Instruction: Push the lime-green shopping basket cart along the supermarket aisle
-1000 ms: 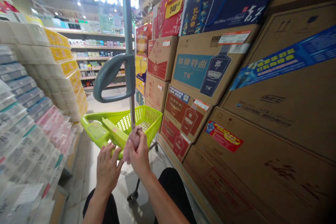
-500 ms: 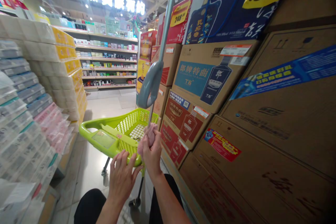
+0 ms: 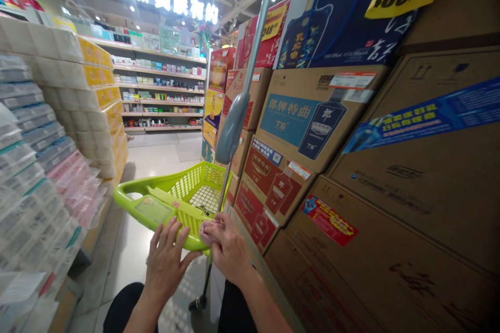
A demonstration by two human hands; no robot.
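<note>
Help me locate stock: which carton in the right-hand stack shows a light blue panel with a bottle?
The brown carton directly under the dark blue gift box; the cartons below it carry red labels instead.

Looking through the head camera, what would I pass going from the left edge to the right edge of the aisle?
Stacked tissue packs → green shopping cart basket → left hand → right hand, closed on a pink cloth → red printed cartons → big brown cardboard boxes.

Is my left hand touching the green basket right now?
Touching: the head view shows the left hand with fingers spread on the green basket rim.
</note>
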